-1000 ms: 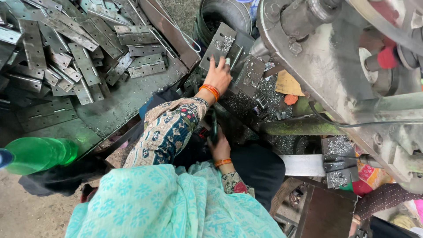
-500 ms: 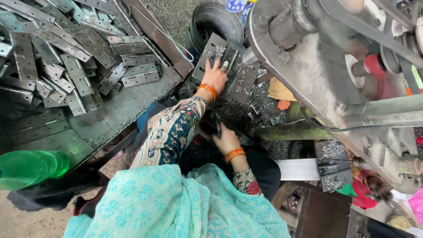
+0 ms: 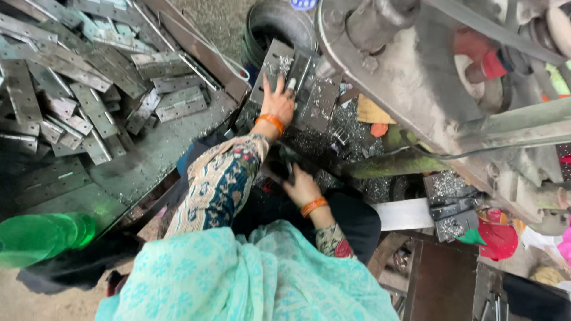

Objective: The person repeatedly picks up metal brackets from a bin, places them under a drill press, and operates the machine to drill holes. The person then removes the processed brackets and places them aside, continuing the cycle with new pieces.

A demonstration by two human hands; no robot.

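Steel, grey and punched with holes: the plate (image 3: 279,68) under my left hand (image 3: 277,102) is a flat piece lying on the press bed at upper centre of the frame, just beside the dark tyre (image 3: 279,21). I judge it stiff and fairly heavy for its size, with sharp sheared edges and probably a film of oil or swarf, so it could slide under a flat palm. The safest hold looks like the near long edge, thumb under and fingers on top, clear of the holes and of the tooling block (image 3: 318,89) touching it on the right.

My left hand lies spread, palm down, fingers fanned across the plate's lower end and pressing rather than gripping. The arm reaches up and forward from lower centre, wrist nearly straight, an orange bangle (image 3: 270,122) at the wrist, patterned sleeve (image 3: 220,184) behind it.

My right hand (image 3: 302,187) sits lower, at mid-frame, curled around something dark near my lap; I cannot tell what it is, nor how firmly the fingers close on it. Its wrist is bent inward.

Metal chips (image 3: 351,128) litter the bed right of the plate. A heap of similar plates (image 3: 89,95) covers the bench at upper left, well apart. The press frame (image 3: 416,83) fills the upper right. A green bottle (image 3: 41,238) lies at lower left.
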